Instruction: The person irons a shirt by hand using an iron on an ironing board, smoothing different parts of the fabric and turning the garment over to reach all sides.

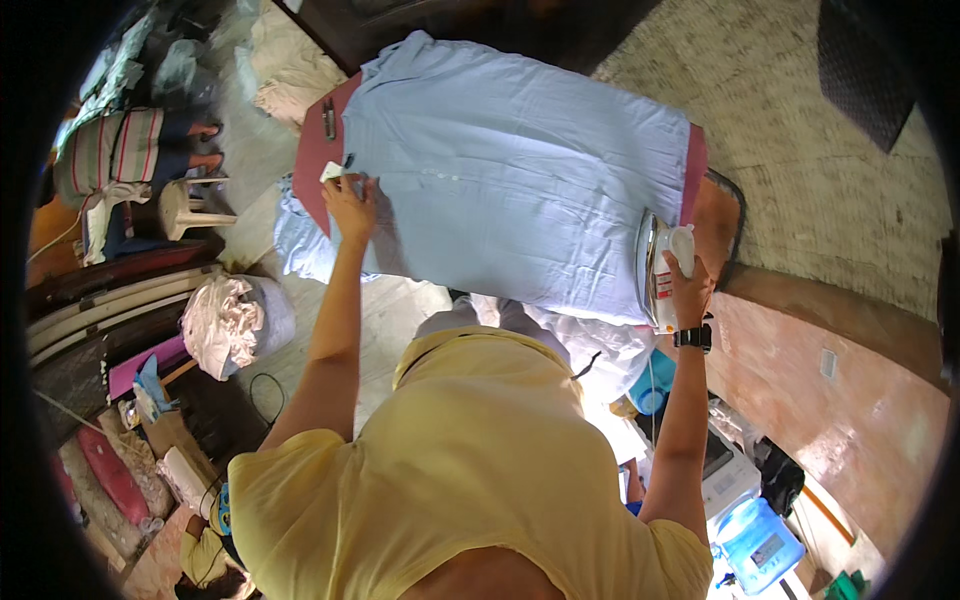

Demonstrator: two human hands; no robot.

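A light blue shirt lies spread over a red-covered tabletop at the top centre of the frame, its long axis running from upper left to right, sloping slightly downward. From where I stand, the person in yellow has the right hand wrapped around a white iron at the shirt's right end, right of centre. The iron's long axis runs roughly up and down the frame; I cannot tell which end is its nose. The left hand, left of centre, is at the shirt's left edge, fingers bent beside a small white object; I cannot tell whether it grips it.
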